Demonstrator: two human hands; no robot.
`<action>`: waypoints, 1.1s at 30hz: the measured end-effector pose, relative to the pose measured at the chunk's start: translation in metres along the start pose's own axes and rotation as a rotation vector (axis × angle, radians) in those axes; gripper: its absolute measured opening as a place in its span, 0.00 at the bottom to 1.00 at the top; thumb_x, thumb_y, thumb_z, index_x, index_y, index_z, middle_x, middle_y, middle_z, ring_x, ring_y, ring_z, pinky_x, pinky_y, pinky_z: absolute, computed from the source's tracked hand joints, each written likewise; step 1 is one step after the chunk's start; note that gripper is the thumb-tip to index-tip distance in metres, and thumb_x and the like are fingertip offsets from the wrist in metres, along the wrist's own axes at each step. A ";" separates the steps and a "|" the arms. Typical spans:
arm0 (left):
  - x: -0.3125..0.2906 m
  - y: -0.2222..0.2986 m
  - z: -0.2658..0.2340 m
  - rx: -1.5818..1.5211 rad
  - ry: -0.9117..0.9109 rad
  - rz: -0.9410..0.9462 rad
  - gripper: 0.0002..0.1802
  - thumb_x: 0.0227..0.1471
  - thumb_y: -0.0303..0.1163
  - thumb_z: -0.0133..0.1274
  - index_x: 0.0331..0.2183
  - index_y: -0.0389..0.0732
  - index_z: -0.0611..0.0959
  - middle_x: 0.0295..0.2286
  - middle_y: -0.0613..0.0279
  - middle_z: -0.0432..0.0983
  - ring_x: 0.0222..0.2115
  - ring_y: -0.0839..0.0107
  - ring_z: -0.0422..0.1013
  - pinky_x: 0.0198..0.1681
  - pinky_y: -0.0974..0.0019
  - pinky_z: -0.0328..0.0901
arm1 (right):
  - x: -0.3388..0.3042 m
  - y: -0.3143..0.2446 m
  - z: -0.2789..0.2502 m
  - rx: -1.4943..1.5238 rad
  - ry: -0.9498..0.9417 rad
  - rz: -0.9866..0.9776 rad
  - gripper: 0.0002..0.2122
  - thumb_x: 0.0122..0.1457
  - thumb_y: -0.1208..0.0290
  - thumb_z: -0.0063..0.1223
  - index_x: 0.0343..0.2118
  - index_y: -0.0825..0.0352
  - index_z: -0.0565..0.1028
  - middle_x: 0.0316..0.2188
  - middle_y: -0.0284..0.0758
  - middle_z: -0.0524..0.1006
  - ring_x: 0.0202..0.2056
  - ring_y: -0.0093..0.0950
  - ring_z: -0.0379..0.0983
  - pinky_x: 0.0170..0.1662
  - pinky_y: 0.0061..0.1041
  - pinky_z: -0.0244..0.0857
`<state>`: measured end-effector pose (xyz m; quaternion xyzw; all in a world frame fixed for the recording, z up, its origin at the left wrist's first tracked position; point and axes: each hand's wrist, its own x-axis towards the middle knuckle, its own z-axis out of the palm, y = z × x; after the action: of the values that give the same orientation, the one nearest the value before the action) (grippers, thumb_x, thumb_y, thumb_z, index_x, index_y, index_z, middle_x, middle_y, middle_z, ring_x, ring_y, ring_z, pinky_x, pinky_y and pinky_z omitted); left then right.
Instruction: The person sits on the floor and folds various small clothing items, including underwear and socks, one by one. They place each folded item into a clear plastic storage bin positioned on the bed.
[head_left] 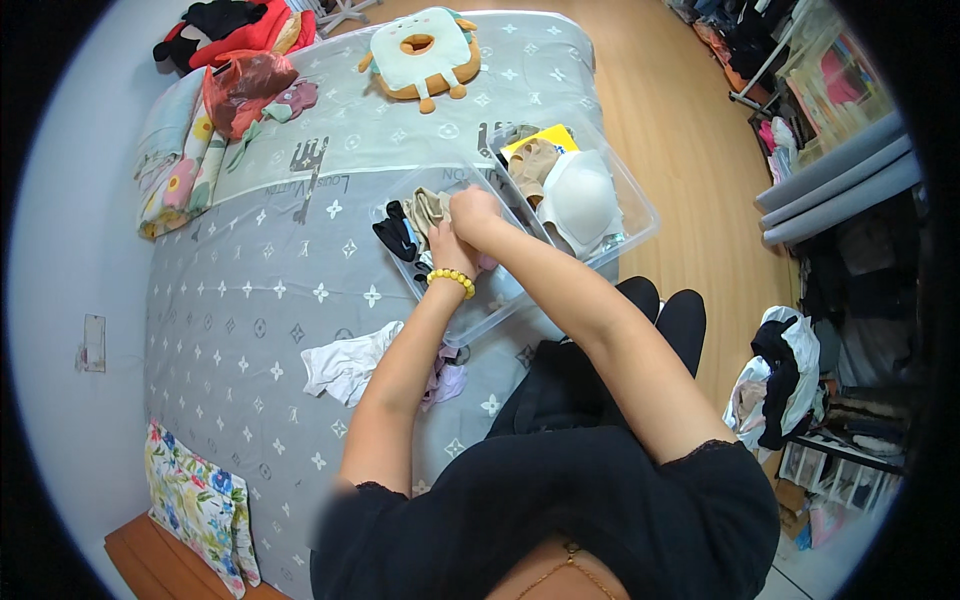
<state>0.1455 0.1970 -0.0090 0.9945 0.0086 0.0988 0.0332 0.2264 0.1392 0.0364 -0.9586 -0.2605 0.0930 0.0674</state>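
Note:
My left hand (447,243), with a yellow bead bracelet at its wrist, and my right hand (474,212) meet inside a clear plastic bin (478,332) on the bed. Both have their fingers closed at the right edge of a beige folded garment (427,206); the fingertips are partly hidden. Rolled black cloth (395,233) lies left of the beige piece. Something pink shows beside my left wrist. Against this bin's right side stands a second clear bin (648,222), holding a white bra (580,198), a beige bra (530,166) and a yellow item (562,138).
On the grey patterned bed (240,340), a white garment (350,362) and lilac cloth (447,384) lie near my left forearm. A plush toy (424,58) sits at the far end, folded bedding (180,165) at the far left, a floral pillow (200,500) near left. Wooden floor (670,130) runs along the right.

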 end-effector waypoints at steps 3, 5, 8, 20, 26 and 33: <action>-0.007 0.003 -0.006 0.075 -0.022 0.057 0.21 0.33 0.43 0.63 0.35 0.48 0.84 0.35 0.62 0.75 0.39 0.59 0.68 0.43 0.57 0.58 | 0.010 0.030 0.016 0.249 -0.172 -0.026 0.16 0.52 0.64 0.58 0.39 0.71 0.79 0.40 0.49 0.79 0.39 0.40 0.79 0.37 0.32 0.74; -0.014 0.000 -0.023 0.039 -0.056 0.097 0.20 0.38 0.37 0.59 0.38 0.44 0.83 0.38 0.58 0.73 0.41 0.57 0.67 0.44 0.55 0.58 | 0.006 0.035 0.001 0.465 -0.306 0.035 0.16 0.50 0.64 0.58 0.36 0.73 0.79 0.35 0.48 0.80 0.35 0.39 0.79 0.36 0.31 0.73; -0.026 -0.003 -0.037 -0.362 0.219 0.058 0.17 0.40 0.32 0.57 0.37 0.42 0.82 0.38 0.56 0.72 0.43 0.56 0.67 0.45 0.53 0.59 | 0.007 0.059 -0.001 0.824 -0.394 0.131 0.15 0.49 0.67 0.57 0.33 0.77 0.77 0.29 0.44 0.79 0.28 0.32 0.75 0.34 0.30 0.69; -0.085 0.023 -0.051 -0.558 0.321 0.003 0.15 0.42 0.24 0.54 0.38 0.42 0.81 0.45 0.53 0.72 0.49 0.51 0.65 0.52 0.51 0.59 | -0.004 0.074 0.093 0.178 -0.082 -0.133 0.14 0.54 0.67 0.49 0.39 0.72 0.77 0.38 0.51 0.78 0.43 0.49 0.76 0.46 0.42 0.71; -0.134 -0.001 -0.063 -0.595 0.597 -0.361 0.13 0.45 0.24 0.53 0.37 0.39 0.77 0.40 0.52 0.69 0.44 0.52 0.65 0.51 0.53 0.59 | -0.046 0.053 0.015 0.414 -0.031 -0.061 0.22 0.58 0.59 0.52 0.48 0.74 0.72 0.47 0.58 0.72 0.47 0.55 0.69 0.52 0.45 0.64; -0.193 -0.077 -0.034 0.004 -0.099 -0.730 0.14 0.48 0.32 0.54 0.39 0.39 0.77 0.40 0.49 0.71 0.45 0.50 0.67 0.48 0.51 0.61 | -0.115 0.061 -0.018 0.810 0.133 -0.167 0.15 0.57 0.72 0.55 0.48 0.67 0.73 0.44 0.41 0.71 0.37 0.32 0.75 0.42 0.28 0.69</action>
<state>-0.0509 0.2710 -0.0190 0.9296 0.3614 0.0323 0.0645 0.1622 0.0269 0.0596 -0.8342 -0.2750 0.1199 0.4628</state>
